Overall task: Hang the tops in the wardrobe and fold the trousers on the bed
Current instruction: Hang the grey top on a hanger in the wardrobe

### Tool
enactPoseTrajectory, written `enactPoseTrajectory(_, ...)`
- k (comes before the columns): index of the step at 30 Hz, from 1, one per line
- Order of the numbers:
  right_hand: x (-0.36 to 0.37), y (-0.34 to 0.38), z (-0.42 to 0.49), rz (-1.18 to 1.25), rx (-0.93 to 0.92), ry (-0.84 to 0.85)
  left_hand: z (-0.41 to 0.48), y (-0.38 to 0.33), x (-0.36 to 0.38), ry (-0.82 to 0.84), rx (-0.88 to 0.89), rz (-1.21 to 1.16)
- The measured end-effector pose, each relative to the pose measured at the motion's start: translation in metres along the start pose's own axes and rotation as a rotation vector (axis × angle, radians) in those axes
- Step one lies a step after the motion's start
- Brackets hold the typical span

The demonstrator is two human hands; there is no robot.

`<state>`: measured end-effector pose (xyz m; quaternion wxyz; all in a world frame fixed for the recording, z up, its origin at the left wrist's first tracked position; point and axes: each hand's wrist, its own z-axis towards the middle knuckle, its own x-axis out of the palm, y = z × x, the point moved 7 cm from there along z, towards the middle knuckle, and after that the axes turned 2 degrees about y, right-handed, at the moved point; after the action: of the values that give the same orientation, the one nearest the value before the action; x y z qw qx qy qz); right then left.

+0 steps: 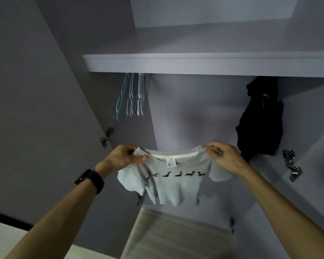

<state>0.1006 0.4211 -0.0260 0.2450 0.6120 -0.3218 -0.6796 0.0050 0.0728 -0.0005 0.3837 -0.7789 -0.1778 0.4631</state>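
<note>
Hands both pinching: your left hand [124, 156] and right hand [223, 156] each grip a shoulder of the grey T-shirt [173, 184], soft jersey with a row of small dark dog prints, hanging limp before the open wardrobe [195, 109]. Thin wire-like hangers [132, 96] bunch under the flat shelf [204, 64]; a black garment [260, 118] hangs right.
</note>
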Motion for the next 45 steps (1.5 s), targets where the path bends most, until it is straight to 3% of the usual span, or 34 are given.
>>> enactPoseTrajectory(3,0.022,0.007,-0.004,0.014,-0.058,0.14,-0.008,0.006,-0.003,-0.066,-0.015,-0.009)
enactPoseTrajectory(7,0.004,0.002,0.006,0.125,0.008,-0.121,-0.018,0.019,-0.004,-0.223,-0.066,-0.171)
enactPoseTrajectory(12,0.045,0.057,0.012,0.062,-0.225,0.142,-0.021,-0.015,0.028,-0.365,-0.014,-0.051)
enactPoseTrajectory(20,0.063,0.112,0.024,0.043,-0.381,0.283,-0.029,-0.056,0.05,-0.231,0.204,-0.042)
enactPoseTrajectory(26,0.078,0.129,0.03,0.062,-0.42,0.367,-0.034,-0.063,0.03,-0.355,0.198,0.275)
enactPoseTrajectory(30,0.089,0.141,0.048,0.051,-0.39,0.334,-0.037,-0.065,0.011,-0.49,0.212,0.613)
enactPoseTrajectory(33,0.091,0.161,0.069,0.02,-0.371,0.303,-0.031,-0.068,-0.014,-0.552,0.221,0.697)
enactPoseTrajectory(39,0.092,0.197,0.128,-0.054,-0.337,0.234,-0.027,-0.077,-0.07,-0.782,0.393,0.919)
enactPoseTrajectory(45,0.108,0.173,0.226,0.022,0.001,0.042,0.013,-0.012,-0.139,-0.713,0.089,1.27)
